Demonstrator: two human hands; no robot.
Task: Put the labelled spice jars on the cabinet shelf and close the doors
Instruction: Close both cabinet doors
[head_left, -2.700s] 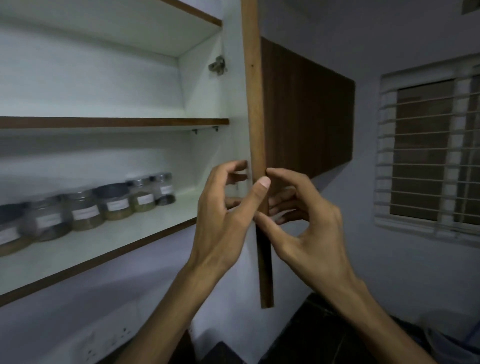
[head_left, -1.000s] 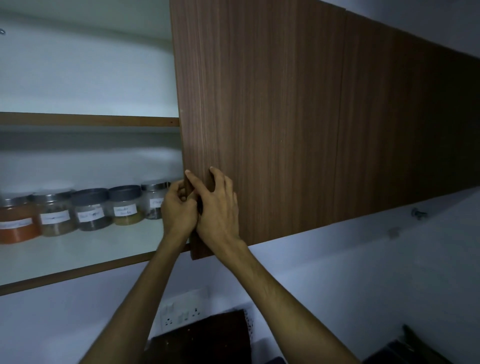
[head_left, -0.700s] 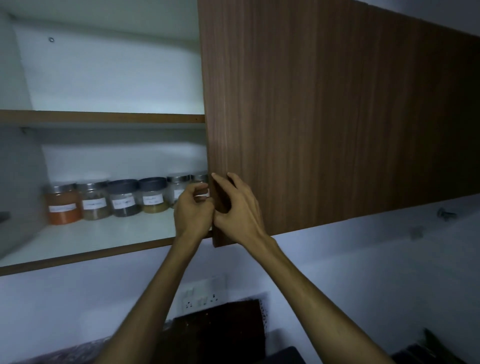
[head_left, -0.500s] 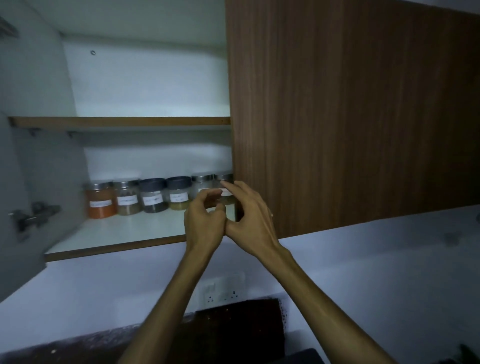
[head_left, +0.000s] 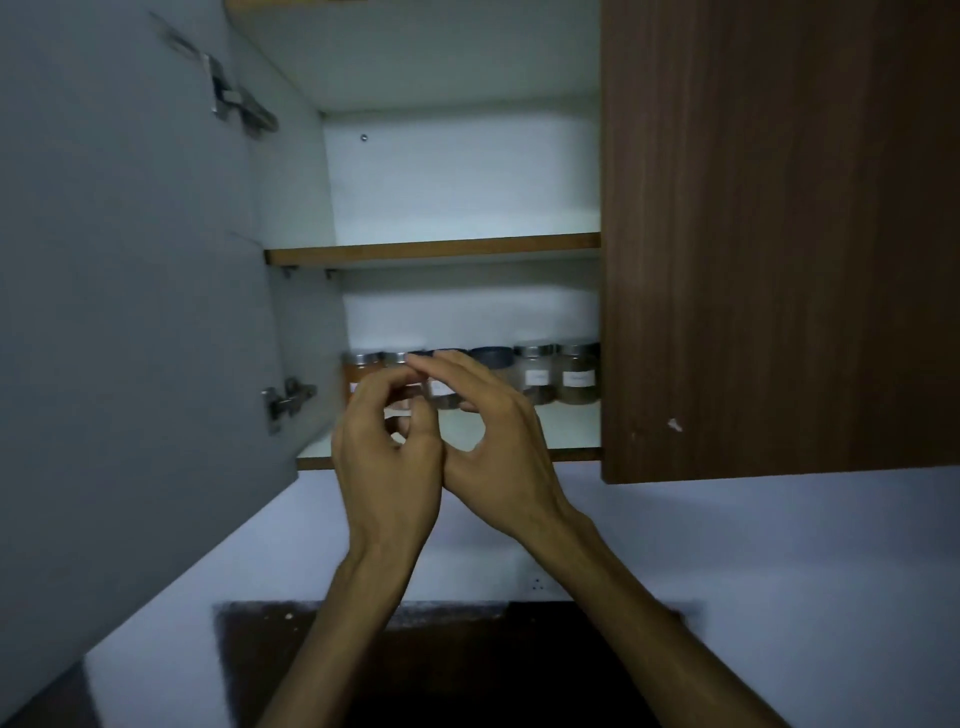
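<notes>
Several labelled spice jars (head_left: 576, 373) stand in a row at the back of the lower cabinet shelf (head_left: 566, 434). The right cabinet door (head_left: 779, 234), brown wood, is closed. The left cabinet door (head_left: 130, 291) hangs open, its grey inner face and hinges showing. My left hand (head_left: 387, 452) and my right hand (head_left: 493, 441) are raised side by side in front of the shelf, touching each other. Both have curled fingers and hold nothing. They hide part of the jars on the left of the row.
An upper shelf (head_left: 431, 248) in the cabinet has nothing on it. Below the cabinet is a pale wall with a socket (head_left: 537, 584). A dark surface (head_left: 441, 665) lies under my forearms.
The right door has swung shut and my hands have let go of its edge. My view and both hands have shifted left, so the open left door now fills the left side.
</notes>
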